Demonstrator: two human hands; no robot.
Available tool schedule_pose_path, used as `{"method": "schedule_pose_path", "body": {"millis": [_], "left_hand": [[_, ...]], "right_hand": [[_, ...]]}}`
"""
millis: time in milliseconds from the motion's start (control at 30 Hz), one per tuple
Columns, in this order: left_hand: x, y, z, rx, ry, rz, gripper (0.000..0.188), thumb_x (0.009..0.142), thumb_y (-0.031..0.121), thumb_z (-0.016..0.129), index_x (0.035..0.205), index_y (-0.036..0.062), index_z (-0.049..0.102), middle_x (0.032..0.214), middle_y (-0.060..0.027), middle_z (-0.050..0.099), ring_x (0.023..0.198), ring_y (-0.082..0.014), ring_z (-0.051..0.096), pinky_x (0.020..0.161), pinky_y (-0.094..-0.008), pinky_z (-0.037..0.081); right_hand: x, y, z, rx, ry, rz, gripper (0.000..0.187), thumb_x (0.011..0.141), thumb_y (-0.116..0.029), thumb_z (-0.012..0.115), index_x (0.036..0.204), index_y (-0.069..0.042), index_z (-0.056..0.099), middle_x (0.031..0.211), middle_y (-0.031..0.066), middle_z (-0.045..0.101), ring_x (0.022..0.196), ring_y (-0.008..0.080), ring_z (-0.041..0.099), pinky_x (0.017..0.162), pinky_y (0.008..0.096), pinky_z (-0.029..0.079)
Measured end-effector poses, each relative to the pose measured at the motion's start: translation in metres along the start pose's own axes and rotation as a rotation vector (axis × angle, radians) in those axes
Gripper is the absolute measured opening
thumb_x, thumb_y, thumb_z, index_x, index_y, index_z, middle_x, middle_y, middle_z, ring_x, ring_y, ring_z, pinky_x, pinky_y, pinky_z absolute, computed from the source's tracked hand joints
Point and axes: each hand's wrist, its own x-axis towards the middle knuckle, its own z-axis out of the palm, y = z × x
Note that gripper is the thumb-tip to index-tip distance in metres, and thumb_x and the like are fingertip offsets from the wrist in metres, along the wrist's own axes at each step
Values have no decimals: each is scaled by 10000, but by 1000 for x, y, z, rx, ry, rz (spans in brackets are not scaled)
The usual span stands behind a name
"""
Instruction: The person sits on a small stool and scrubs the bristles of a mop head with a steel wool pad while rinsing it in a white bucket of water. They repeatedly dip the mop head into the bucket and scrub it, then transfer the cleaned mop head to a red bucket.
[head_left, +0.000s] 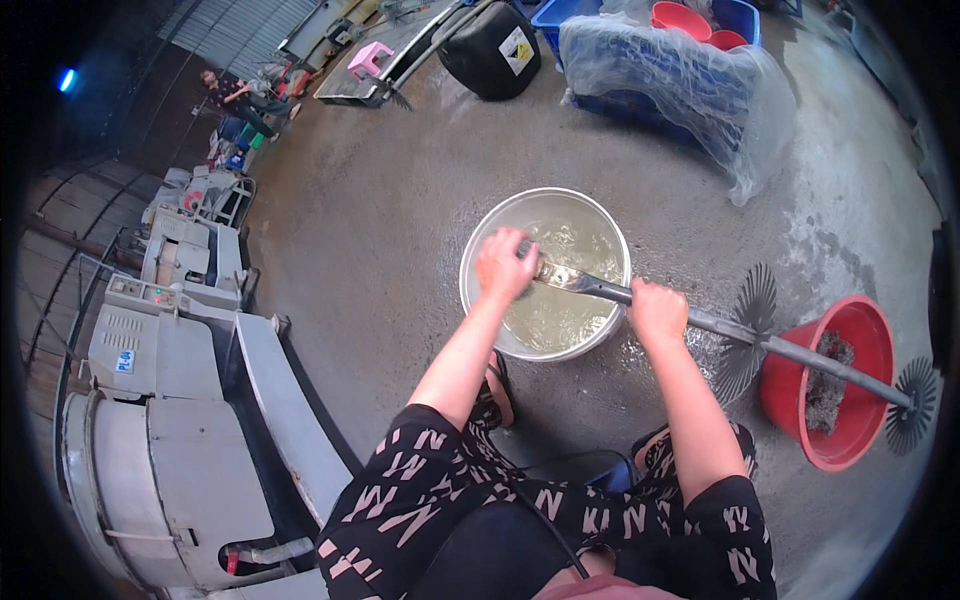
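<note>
A long grey metal rod (pixel 715 322) slants over a round white bucket (pixel 474 312) of cloudy, rippling water (pixel 556 318). My left hand (pixel 507 263) is closed round the rod's flattened end above the water. Something small and dark shows at its fingers, too hidden to name. Farther along, by the bucket's right rim, my right hand (pixel 659 312) wraps round the shaft. Two round, slotted metal discs sit on the rod's right part, a nearer disc (pixel 752 300) and an end disc (pixel 911 406). The rod's right part passes over a red bucket (pixel 783 405) with a grey clumped mass (pixel 828 385) inside.
Grey machines (pixel 165 440) line the left side. At the back stand a black jerrycan (pixel 490 52), a pink stool (pixel 370 60) and a blue tub (pixel 640 105) draped with translucent netting (pixel 690 75). Another person (pixel 240 98) is far left. The concrete floor (pixel 370 200) looks wet.
</note>
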Motion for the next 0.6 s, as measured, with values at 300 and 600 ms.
{"method": "schedule_pose_path", "body": {"millis": [300,600], "left_hand": [[-6,3,-39,68,41,-439,273,733,337,668,888,114,638,951,-108,640,879,-350,626,761,-447,494],[4,36,-44,328,-913,-336,500,668,386,669,1087,113,670,1033,-163,673,980,-326,639,876,-403,493]], "right_hand": [[-1,-2,-2,8,-20,53,116,822,-142,526,779,-106,628,687,77,672,642,248,686,589,390,536],[0,3,1,-15,13,55,112,818,-137,526,777,-113,628,678,77,667,632,244,684,584,389,532]]}}
